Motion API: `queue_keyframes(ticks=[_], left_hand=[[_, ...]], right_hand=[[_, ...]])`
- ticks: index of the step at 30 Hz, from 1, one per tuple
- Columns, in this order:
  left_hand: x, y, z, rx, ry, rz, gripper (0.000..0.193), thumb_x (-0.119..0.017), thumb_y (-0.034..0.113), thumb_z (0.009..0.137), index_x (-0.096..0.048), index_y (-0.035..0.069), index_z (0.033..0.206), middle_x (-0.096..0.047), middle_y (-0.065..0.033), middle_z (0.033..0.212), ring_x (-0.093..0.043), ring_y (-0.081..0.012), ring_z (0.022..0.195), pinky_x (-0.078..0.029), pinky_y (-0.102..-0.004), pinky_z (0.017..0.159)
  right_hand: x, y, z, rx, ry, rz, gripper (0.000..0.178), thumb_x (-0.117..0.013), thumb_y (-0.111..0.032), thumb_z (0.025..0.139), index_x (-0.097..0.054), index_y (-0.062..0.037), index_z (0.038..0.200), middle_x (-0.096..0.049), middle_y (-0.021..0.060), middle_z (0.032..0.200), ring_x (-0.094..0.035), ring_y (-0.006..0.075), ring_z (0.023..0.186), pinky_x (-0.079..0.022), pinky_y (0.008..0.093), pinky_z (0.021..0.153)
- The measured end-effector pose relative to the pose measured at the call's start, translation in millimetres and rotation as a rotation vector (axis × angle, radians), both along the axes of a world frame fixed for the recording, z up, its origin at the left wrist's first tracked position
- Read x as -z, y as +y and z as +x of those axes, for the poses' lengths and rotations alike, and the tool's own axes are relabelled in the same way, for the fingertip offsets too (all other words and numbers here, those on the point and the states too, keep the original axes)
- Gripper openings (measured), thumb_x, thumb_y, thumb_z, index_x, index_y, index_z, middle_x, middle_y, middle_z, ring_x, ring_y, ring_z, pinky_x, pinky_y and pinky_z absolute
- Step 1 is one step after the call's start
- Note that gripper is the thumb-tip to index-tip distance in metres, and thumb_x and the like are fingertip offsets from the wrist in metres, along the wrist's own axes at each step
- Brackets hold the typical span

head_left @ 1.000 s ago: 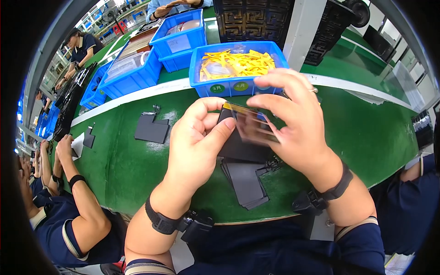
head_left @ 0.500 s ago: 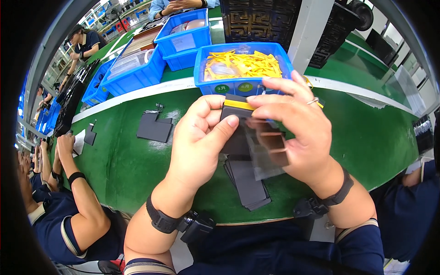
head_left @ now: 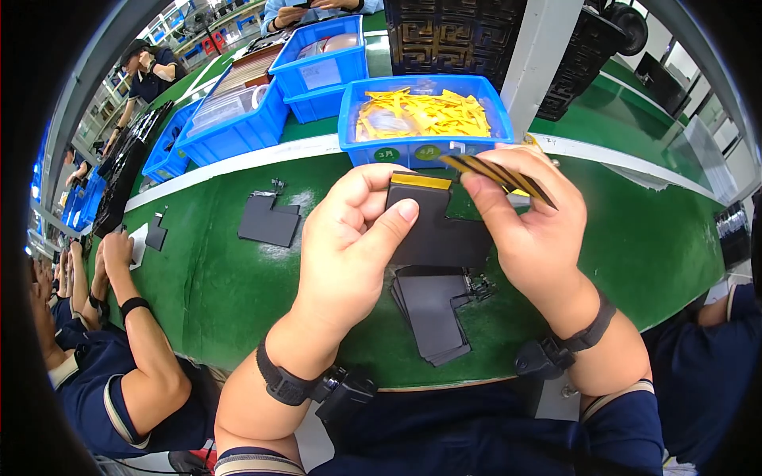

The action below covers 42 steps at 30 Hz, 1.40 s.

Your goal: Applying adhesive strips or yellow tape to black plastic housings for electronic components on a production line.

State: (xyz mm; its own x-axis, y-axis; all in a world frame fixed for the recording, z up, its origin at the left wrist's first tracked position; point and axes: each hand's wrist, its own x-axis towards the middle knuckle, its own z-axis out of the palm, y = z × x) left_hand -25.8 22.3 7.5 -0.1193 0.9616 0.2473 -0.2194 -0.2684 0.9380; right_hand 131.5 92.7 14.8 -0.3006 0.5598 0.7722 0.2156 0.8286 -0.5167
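Currently left hand (head_left: 349, 246) pinches a flat black L-shaped sheet (head_left: 438, 230), yellow strip along its top edge, held above the green table (head_left: 222, 278). Right hand (head_left: 524, 230) grips thin dark strips (head_left: 500, 176). Blue bin (head_left: 425, 119) behind holds yellow tabs (head_left: 429, 115).

Two round green labels (head_left: 407, 152) on front wall of blue bin (head_left: 357, 151); white label (head_left: 321, 74) on farther bin.

black sheet (head_left: 441, 234) yellow-edged, blue bin (head_left: 422, 149), green table (head_left: 238, 278)
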Motion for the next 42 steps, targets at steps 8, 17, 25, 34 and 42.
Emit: queue_keyframes(ticks=[8, 17, 25, 34, 42], left_hand=[[4, 0, 7, -0.123, 0.045, -0.005, 0.026, -0.056, 0.002, 0.088, -0.05, -0.003, 0.112, -0.066, -0.0077, 0.095, -0.058, -0.0058, 0.082, -0.047, -0.0199, 0.072], [8, 6, 2, -0.278, 0.278, 0.005, 0.021, -0.057, 0.0, 0.085, -0.054, -0.002, 0.106, -0.068, -0.0084, 0.087, -0.061, -0.0075, 0.075, -0.049, -0.0213, 0.066], [6, 8, -6, -0.127, 0.072, -0.109, 0.023, -0.054, 0.001, 0.087, -0.051, -0.003, 0.109, -0.066, -0.0091, 0.093, -0.061, -0.0093, 0.08, -0.049, -0.0223, 0.072], [4, 4, -2, -0.062, 0.069, -0.039, 0.022, -0.054, 0.001, 0.088, -0.05, -0.003, 0.11, -0.066, -0.0078, 0.093, -0.06, -0.008, 0.084, -0.047, -0.0216, 0.075], [3, 3, -2, -0.066, 0.099, -0.008, 0.024, -0.055, 0.002, 0.087, -0.05, -0.002, 0.11, -0.064, -0.0075, 0.096, -0.06, -0.0102, 0.086, -0.047, -0.0229, 0.078]], right_hand=[[7, 4, -10, -0.061, 0.059, 0.012, 0.015, -0.067, 0.003, 0.066, -0.061, -0.005, 0.077, -0.059, 0.0056, 0.068, -0.057, 0.0219, 0.065, -0.044, 0.0316, 0.062], [-4, 13, -7, -0.062, -0.113, 0.212, 0.018, -0.069, 0.002, 0.062, -0.058, -0.0044, 0.075, -0.057, 0.0063, 0.069, -0.055, 0.0227, 0.066, -0.043, 0.0323, 0.064], [13, 68, 3, 0.23, -0.032, -0.18, 0.018, -0.067, -0.006, 0.075, -0.069, -0.0027, 0.092, -0.056, 0.0068, 0.066, -0.055, 0.0182, 0.062, -0.044, 0.0299, 0.059], [-2, 25, 6, -0.067, -0.117, -0.03, 0.035, -0.068, -0.003, 0.075, -0.065, -0.0069, 0.109, -0.06, 0.005, 0.068, -0.055, 0.0123, 0.059, -0.044, 0.0243, 0.057], [-2, 20, 4, -0.074, 0.017, -0.163, 0.014, -0.068, -0.006, 0.076, -0.07, -0.0025, 0.089, -0.064, 0.0089, 0.076, -0.059, 0.0175, 0.069, -0.046, 0.0275, 0.064]])
